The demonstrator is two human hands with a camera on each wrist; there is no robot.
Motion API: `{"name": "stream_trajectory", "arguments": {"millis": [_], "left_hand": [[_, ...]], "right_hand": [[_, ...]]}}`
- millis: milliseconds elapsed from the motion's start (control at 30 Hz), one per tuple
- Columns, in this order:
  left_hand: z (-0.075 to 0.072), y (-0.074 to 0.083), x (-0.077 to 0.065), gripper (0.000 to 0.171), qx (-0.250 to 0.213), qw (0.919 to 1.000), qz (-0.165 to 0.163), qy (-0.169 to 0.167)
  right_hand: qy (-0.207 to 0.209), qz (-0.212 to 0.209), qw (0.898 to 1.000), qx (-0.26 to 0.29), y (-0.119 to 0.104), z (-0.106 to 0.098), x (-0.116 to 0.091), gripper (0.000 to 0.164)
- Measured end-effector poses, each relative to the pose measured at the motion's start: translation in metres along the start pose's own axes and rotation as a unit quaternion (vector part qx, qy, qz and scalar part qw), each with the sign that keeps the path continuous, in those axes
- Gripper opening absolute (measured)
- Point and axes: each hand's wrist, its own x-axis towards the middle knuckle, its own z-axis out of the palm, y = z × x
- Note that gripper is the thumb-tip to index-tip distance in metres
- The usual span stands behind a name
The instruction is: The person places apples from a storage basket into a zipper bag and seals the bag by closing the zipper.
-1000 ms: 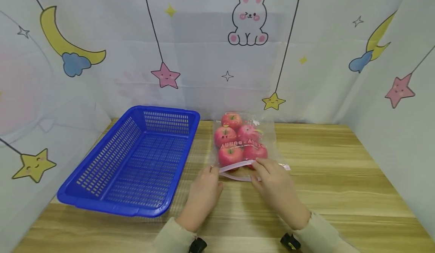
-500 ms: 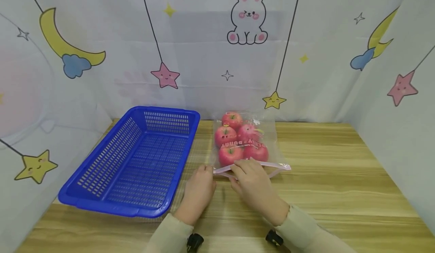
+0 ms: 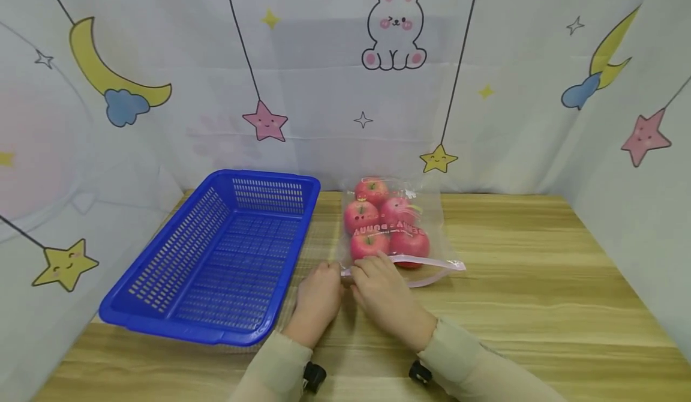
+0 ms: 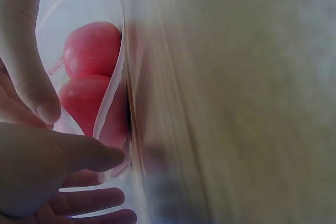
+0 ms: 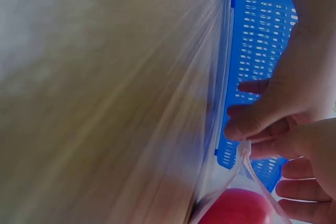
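A clear zip bag (image 3: 435,222) with pink lettering lies flat on the table, holding several red apples (image 3: 370,246). Its pink zip strip (image 3: 445,264) faces me, and the mouth gapes on the right side. With thumb and fingers my left hand (image 3: 318,294) pinches the left corner of the mouth. Right beside it, my right hand (image 3: 385,297) grips the strip near that same corner. The left wrist view shows two apples (image 4: 93,48) through the parted mouth, with a right finger (image 4: 39,90) at one edge. In the right wrist view, the pinched corner (image 5: 244,149) sits at the left fingertips.
A blue plastic basket (image 3: 186,331) with slotted walls stands left of the bag, close to my left hand. Beneath everything is a wood-grain table (image 3: 529,306). White printed cloth (image 3: 335,90) closes off the back and both sides.
My right hand has slid left along the zip strip until it is beside my left hand. The left hand has moved slightly left, then stayed at the corner; the mouth now gapes farther right.
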Motion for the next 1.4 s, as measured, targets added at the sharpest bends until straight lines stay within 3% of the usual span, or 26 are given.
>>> {"name": "stream_trajectory", "arguments": {"millis": [167,433,800,1133,1400], "left_hand": [[0.002,0.001,0.006,0.004,-0.011,0.9999,-0.006,-0.006],[0.002,0.001,0.012,0.005,-0.019,0.9996,-0.018,-0.013],[-0.005,0.001,0.008,0.014,0.030,0.9995,0.005,0.006],[-0.006,-0.003,0.005,0.014,0.023,0.9988,0.010,0.042],[-0.005,-0.003,0.004,0.016,0.014,0.9983,0.003,0.056]], "right_hand": [[-0.005,-0.002,1.000,-0.018,-0.003,0.004,0.008,0.015],[-0.042,0.008,0.997,-0.067,-0.006,0.007,0.017,0.004],[-0.110,0.018,0.990,-0.087,-0.005,0.011,0.027,0.006],[-0.115,0.018,0.990,-0.073,-0.004,0.020,0.032,0.006],[-0.104,-0.005,0.991,-0.084,-0.003,0.021,0.033,0.008]]}}
